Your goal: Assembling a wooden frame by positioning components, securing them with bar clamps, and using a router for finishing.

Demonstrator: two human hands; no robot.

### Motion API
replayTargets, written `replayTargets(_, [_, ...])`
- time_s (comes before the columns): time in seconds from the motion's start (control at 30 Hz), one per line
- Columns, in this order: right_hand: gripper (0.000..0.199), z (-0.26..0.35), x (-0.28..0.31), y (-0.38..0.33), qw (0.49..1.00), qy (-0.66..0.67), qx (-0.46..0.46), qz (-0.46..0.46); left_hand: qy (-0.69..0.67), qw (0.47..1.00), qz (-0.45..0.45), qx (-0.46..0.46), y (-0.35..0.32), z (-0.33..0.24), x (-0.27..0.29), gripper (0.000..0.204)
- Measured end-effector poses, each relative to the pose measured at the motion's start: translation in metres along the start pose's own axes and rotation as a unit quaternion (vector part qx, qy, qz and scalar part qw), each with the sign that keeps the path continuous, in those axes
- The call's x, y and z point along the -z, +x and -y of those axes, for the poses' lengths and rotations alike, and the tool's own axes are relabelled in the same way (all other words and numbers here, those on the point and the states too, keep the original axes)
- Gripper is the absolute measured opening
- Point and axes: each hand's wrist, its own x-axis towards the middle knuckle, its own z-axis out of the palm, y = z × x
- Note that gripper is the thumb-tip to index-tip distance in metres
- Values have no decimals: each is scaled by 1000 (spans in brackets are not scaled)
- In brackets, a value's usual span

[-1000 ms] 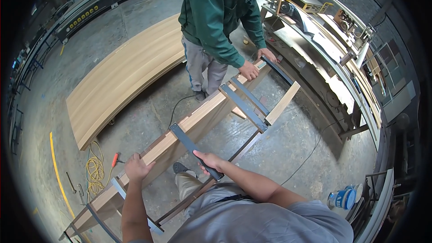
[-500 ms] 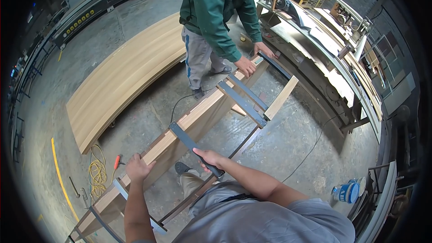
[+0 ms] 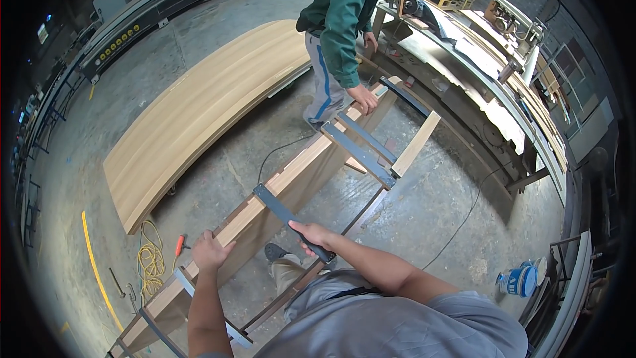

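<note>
A long wooden beam point(image 3: 242, 223) runs diagonally from the lower left to the upper middle, with several dark metal bars across it. My right hand point(image 3: 313, 236) is closed round the near end of one flat dark grey metal bar point(image 3: 277, 207), whose far end lies on the beam's top. Farther left, my left hand point(image 3: 212, 250) grips the beam's upper edge, thumb on the near side and fingers partly hidden. At the beam's far end, a co-worker in a green top rests one hand point(image 3: 362, 98) on the wood.
A large wooden panel stack point(image 3: 205, 109) lies behind the beam. On the floor at left are a coiled yellow cord point(image 3: 151, 262) and an orange-handled tool point(image 3: 179, 245). A blue-and-white bucket point(image 3: 519, 282) stands at right, below a cluttered workbench point(image 3: 464, 73).
The co-worker has turned and shifted right, taking one hand off the beam's end. Another person's legs have come into view at the top. My hands keep their places while the view shifts slightly.
</note>
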Motion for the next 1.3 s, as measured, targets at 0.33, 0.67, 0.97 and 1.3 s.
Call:
replayTargets(0.33, [63, 1, 0, -2, 1000, -4, 7, -3, 0, 1000, -12, -3, 0, -3, 3, 70])
replayTargets(0.67, [65, 5, -1, -8, 1000, -4, 1, -2, 11, 1000, 2, 5, -1, -3, 3, 68])
replayTargets(0.97, [65, -2, 1, 2, 1000, -5, 3, -9, -7, 1000, -26, -15, -3, -2, 1, 67])
replayTargets(1.3, [67, -4, 1, 3, 999, -29, 6, -20, 8, 999, -33, -13, -1, -2, -5, 67])
